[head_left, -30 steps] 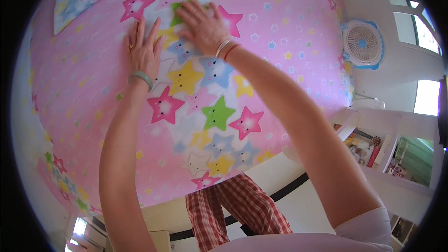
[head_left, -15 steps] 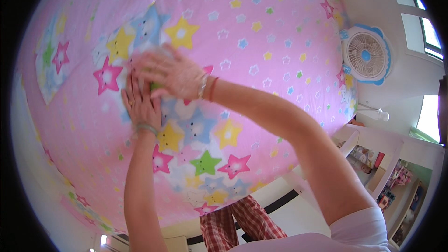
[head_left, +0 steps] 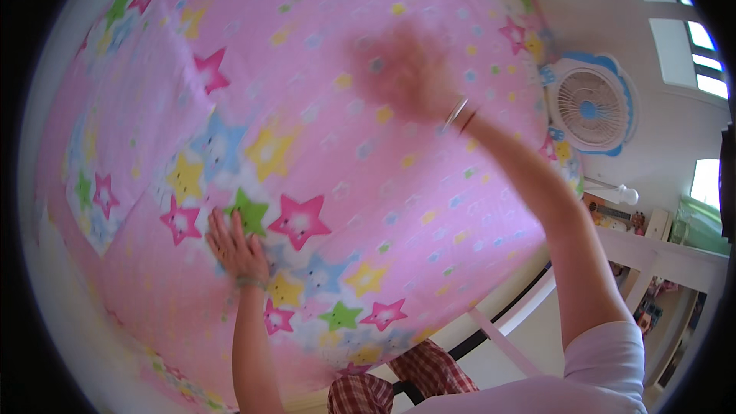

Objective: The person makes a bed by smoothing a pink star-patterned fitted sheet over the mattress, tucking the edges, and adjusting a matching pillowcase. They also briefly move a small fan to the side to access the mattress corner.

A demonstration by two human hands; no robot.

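Observation:
A pink sheet (head_left: 368,207) printed with pink, yellow, blue and green stars spreads over the wide surface before me. My left hand (head_left: 239,251) lies flat on it with the fingers stretched out, touching the edge of a printed green star. Farther off and to the right, my right hand (head_left: 410,69) is smeared by motion over the sheet, so its fingers do not show clearly and I cannot tell whether it touches the cloth. At the left lies a piece of matching star-printed fabric (head_left: 146,115) with straight edges, on top of the sheet or folded from it.
A white and blue fan (head_left: 589,105) stands past the sheet's right edge, near the wall. Below it are a white rounded knob (head_left: 627,195) and white shelving (head_left: 652,257) holding small items. A white frame (head_left: 498,337) runs beside my checked trousers (head_left: 437,368).
My right hand has swept from beside the left one to the far right. The left hand stays flat, lower in the picture. The whole view has shifted slightly.

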